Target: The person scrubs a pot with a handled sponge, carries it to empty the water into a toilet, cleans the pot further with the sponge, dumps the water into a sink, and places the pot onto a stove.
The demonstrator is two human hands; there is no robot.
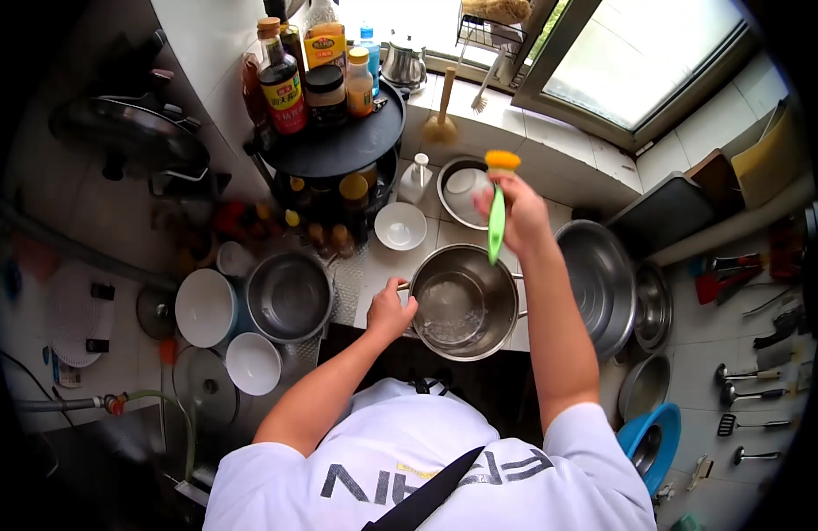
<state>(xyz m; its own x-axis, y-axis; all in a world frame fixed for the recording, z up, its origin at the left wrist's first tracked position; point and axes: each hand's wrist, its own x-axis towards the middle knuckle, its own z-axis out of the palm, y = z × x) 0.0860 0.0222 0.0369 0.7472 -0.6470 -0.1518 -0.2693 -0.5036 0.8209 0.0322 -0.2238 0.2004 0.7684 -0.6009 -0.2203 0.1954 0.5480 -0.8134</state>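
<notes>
A steel pot (453,341) with two side handles stands on the white tiled ledge in front of me, with some clear liquid and bubbles at its bottom. My left hand (392,311) is closed on the pot's left handle. Above the pot's right side, my right hand (518,212) is closed around a green-handled brush (496,226), whose orange head points away from me. Behind the pot, a white bowl (467,184) sits in a smaller steel basin (446,196). Left of that are another white bowl (400,227) and a white pump bottle (415,180).
Large steel basins (603,283) stand to the right, near a blue basin (664,442). Bowls (205,308) and a dark-bottomed pan (290,296) are at left. Sauce bottles (283,84) crowd a round black shelf (338,150). Utensils (754,394) hang on the right wall.
</notes>
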